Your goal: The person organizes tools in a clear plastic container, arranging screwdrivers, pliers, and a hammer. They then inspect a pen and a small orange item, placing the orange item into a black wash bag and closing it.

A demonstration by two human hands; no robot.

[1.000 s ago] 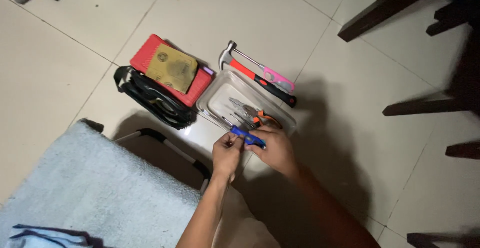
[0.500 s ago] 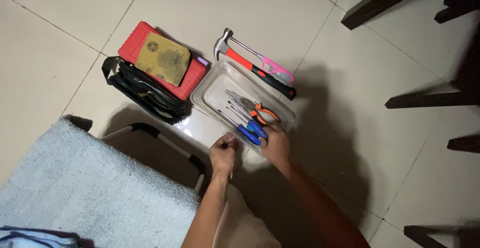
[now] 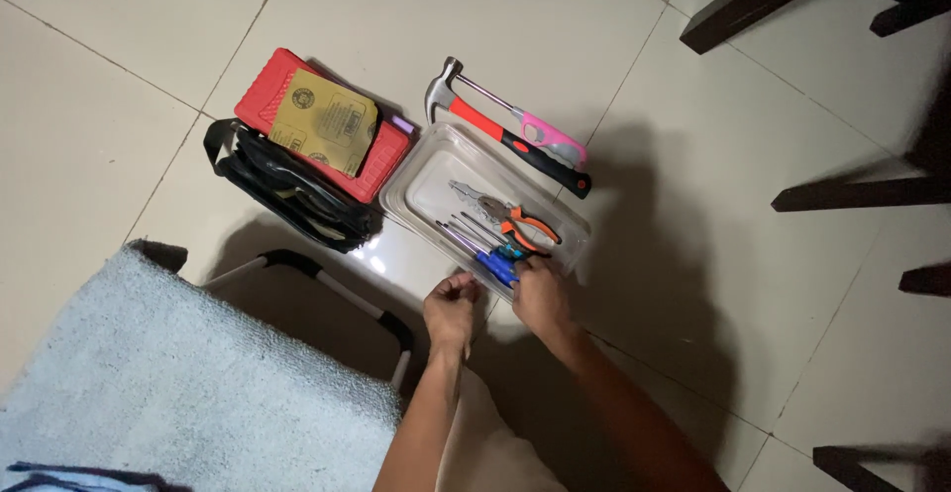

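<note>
The blue-handled screwdrivers (image 3: pixel 492 263) lie side by side in the near corner of a clear plastic tray (image 3: pixel 428 173), right at the fingertips of the right hand (image 3: pixel 538 295), which reaches over the tray's near rim and touches their handles; whether it actually grips one I cannot tell, since the fingers cover the contact. The left hand (image 3: pixel 451 310) sits just outside the tray beside the right, loosely curled with fingertips pinched together, and if it holds something small, it is hidden. Just beyond the right hand's fingers, also in the tray, rest orange-handled pliers (image 3: pixel 513 220), angled like the screwdrivers, so the long tools pack along one side and the far part of the tray stays bare. Beyond the tray, away from both hands, a hammer (image 3: pixel 500 132) lies on the tiled floor (image 3: pixel 693 254). Out past the left hand sit a red case (image 3: pixel 381 170) topped with a sheet of sandpaper (image 3: pixel 325 120) and a black bag (image 3: pixel 287 195).
</note>
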